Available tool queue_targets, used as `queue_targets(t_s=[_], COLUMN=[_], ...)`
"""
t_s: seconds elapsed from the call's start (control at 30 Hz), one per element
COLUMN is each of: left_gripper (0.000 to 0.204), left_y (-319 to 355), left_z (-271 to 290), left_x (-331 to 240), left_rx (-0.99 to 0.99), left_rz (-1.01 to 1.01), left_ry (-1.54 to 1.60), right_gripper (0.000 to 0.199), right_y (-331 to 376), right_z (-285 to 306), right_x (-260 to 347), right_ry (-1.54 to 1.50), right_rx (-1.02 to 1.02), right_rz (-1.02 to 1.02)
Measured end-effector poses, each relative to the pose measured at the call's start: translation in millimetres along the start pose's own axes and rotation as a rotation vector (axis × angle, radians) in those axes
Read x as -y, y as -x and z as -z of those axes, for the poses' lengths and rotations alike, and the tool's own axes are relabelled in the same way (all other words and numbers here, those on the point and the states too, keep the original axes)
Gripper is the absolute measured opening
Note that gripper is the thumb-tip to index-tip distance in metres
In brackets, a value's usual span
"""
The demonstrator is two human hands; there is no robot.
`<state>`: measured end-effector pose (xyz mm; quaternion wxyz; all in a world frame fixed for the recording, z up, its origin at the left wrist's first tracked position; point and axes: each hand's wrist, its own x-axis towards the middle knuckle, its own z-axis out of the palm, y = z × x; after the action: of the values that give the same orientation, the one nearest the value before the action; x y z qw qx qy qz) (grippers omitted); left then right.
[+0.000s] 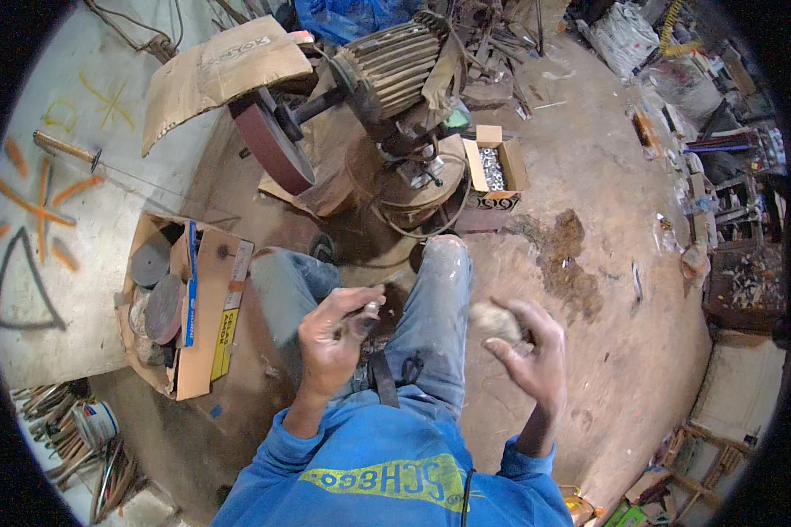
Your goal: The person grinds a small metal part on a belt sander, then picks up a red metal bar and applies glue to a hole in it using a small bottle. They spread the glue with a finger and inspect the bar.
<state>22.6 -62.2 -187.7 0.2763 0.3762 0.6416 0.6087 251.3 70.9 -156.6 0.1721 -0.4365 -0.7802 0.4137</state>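
My left hand is raised over my lap, fingers closed around a small shiny metal piece. The fingers cover most of that piece, so its full shape is hidden. To the right of my knee, my right hand curls around a pale, rounded wad. Motion blurs the wad, and I cannot tell what it is made of. Ahead of my knees stands a grinding wheel with a reddish-brown rim, on the shaft of a ribbed electric motor. Neither hand touches the wheel.
A cardboard sheet sits above the wheel. Small metal parts fill an open carton beyond my right knee. To the left, another carton holds round discs. A dark stain marks the floor, and clutter lines the right side.
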Motion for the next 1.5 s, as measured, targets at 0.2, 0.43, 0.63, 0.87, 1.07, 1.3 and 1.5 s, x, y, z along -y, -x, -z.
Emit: queue_targets(t_s=[0.2, 0.43, 0.63, 0.87, 1.07, 1.3, 1.5], left_gripper=[0.031, 0.027, 0.03, 0.026, 0.03, 0.024, 0.018], left_y=[15, 13, -1, -7, -1, 33, 51], left_z=[-11, 7, 16, 12, 6, -1, -17], left_x=[40, 49, 66, 69, 45, 60, 80], left_rx=[0.067, -0.026, -0.061, -0.108, -0.046, -0.074, -0.093], left_rz=[0.45, 0.551, 0.611, 0.598, 0.609, 0.64, 0.776], left_ry=[0.54, 0.99, 1.052, 1.063, 0.917, 0.95, 0.902], right_gripper=[0.046, 0.036, 0.02, 0.022, 0.02, 0.05, 0.061], right_y=[-141, -239, -231, -241, -225, -97, -8], right_z=[-68, -161, -231, -287, -262, -137, -142], right_x=[-75, -126, -113, -82, -79, -192, -375], right_ry=[-0.289, -0.032, -0.641, -1.477, -1.456, -1.334, -1.098], right_rx=[-0.21, -0.277, -0.593, -0.561, -0.602, -0.594, -0.447], right_rz=[0.176, 0.107, -0.123, -0.398, -0.516, -0.594, -0.932])
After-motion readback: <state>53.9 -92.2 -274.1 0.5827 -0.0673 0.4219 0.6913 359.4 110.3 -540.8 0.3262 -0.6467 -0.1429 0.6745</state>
